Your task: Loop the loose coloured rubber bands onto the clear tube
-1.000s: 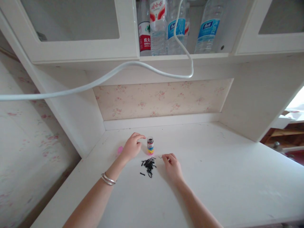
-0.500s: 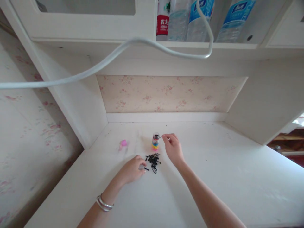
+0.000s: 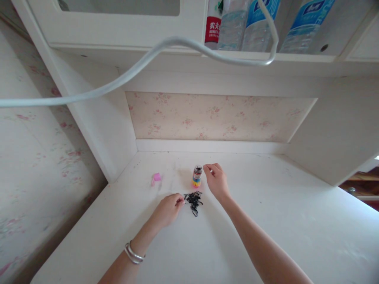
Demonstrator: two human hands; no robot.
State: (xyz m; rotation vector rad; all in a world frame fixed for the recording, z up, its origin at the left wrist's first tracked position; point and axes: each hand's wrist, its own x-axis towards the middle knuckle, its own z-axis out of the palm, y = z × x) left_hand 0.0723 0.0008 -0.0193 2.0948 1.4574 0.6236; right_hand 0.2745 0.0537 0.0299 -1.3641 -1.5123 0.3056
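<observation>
A small heap of thin black hair ties (image 3: 194,201) lies on the white desk. Touching its left edge is my left hand (image 3: 171,207), fingers pinched on a dark strand that looks like one hair tie. Just behind the heap a small clear bottle (image 3: 197,176) with a coloured label stands upright and uncapped, black hair ties showing in its neck. My right hand (image 3: 217,181) is beside the bottle's mouth, apart from it, thumb and fingers pressed together; what they hold, if anything, is too small to make out.
Left of the bottle lies a pink cap (image 3: 156,177) with a small pink piece. A white cable (image 3: 177,41) crosses the upper view. Above, a cabinet shelf holds several plastic water bottles (image 3: 232,29). Side panels and a floral back wall (image 3: 222,116) bound the white desk (image 3: 266,221).
The dark strand at my right fingertips no longer shows. My left fingers have closed at the heap's edge, and the loose black piece below them is gone. The view has shifted slightly.
</observation>
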